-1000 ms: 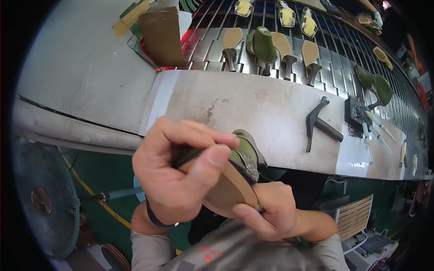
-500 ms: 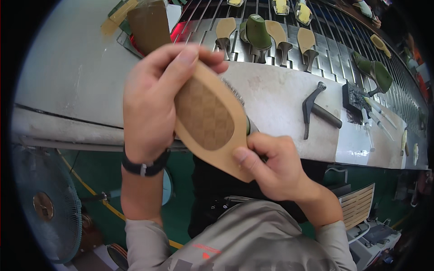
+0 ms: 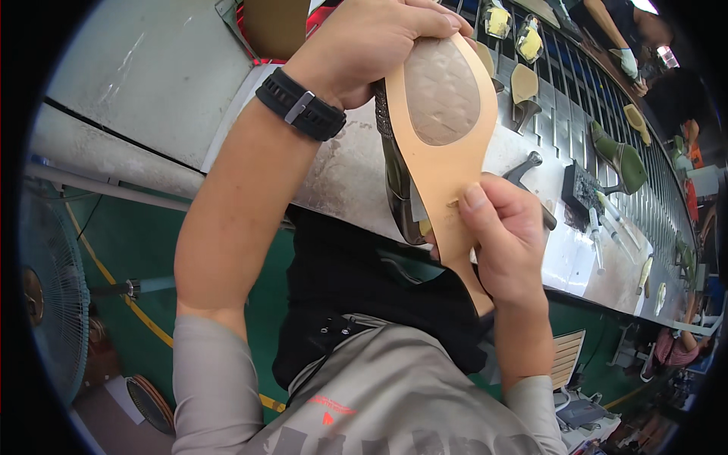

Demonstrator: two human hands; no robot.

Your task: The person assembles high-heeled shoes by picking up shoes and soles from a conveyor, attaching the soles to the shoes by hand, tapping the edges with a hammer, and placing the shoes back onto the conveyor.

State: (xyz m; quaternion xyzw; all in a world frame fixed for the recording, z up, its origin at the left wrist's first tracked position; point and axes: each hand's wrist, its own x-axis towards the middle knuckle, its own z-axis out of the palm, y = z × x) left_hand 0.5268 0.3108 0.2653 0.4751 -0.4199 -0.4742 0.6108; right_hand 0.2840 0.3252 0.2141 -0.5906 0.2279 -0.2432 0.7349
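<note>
In front of me is a heeled shoe [image 3: 396,174], held sole up and slanting, its toe away from me. Its tan sole [image 3: 436,178] has an oval insert [image 3: 444,91] that looks glossy and rippled. At the toe end, my left hand [image 3: 379,34] is closed round the edge, with some fingers out of view behind it. My right hand [image 3: 509,243] grips the narrow waist, thumb pressed on the tan face and fingers hidden underneath. The sole's narrow tail end hangs below that hand. Most of the upper is hidden behind the sole.
A hammer [image 3: 523,168] lies right of the shoe, partly covered. Beyond it are a black block [image 3: 582,186], several syringes [image 3: 610,220] and a green heeled shoe [image 3: 618,155]. More soles [image 3: 525,83] rest on the slatted conveyor. A fan [image 3: 57,303] stands left; another person's gloved hand [image 3: 629,63] shows far right.
The shoe has moved away from me and turned, so its tail end now points nearer my body. My left hand has gone up and right with the toe, and the insert now looks glossy.
</note>
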